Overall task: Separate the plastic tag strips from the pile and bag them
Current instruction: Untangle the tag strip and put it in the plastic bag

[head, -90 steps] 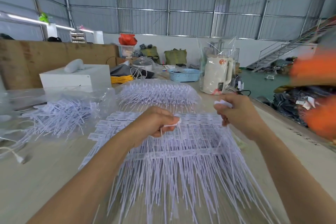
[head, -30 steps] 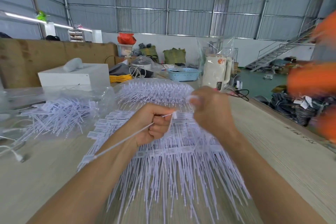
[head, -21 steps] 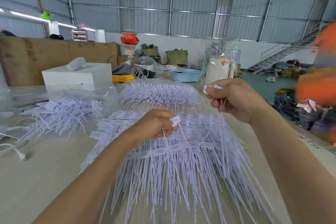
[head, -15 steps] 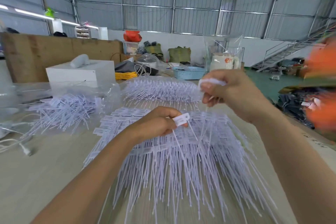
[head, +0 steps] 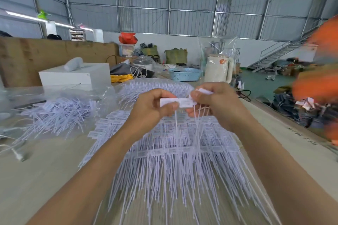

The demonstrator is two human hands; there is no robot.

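Fingers of the left hand pinch a white tag strip at its flat head; the right hand, at 3 o'clock, clamps several strips, above the pile on the table.

Two hands; three tag piles; one basket; one kettle.

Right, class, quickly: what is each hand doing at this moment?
Left hand: closed, pinching the white head of a tag strip.
Right hand: closed, gripping a small bunch of tag strips by their heads.
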